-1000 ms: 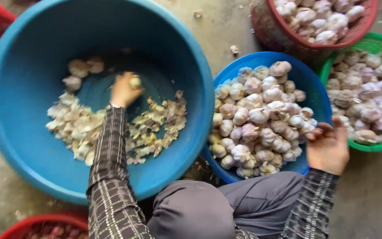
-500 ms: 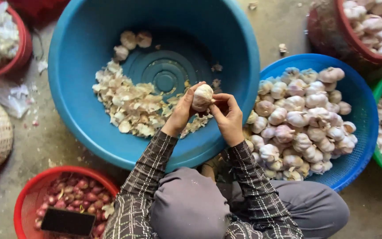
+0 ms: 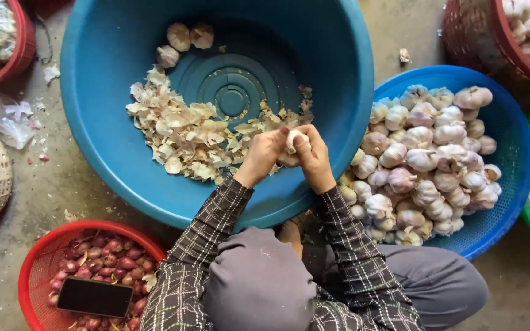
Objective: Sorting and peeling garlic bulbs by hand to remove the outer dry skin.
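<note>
Both hands have drawn closer together than before: left hand (image 3: 264, 154) and right hand (image 3: 312, 156) clamp one white, papery garlic bulb (image 3: 294, 140) between them, above the peel-strewn blue basin (image 3: 111, 165).

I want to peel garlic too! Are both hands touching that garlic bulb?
Touching. The head view shows the left hand and right hand both wrapped around the garlic bulb over the big blue basin.

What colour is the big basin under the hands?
Blue; the big basin shows clearly in the head view, with pale garlic skins inside.
</note>
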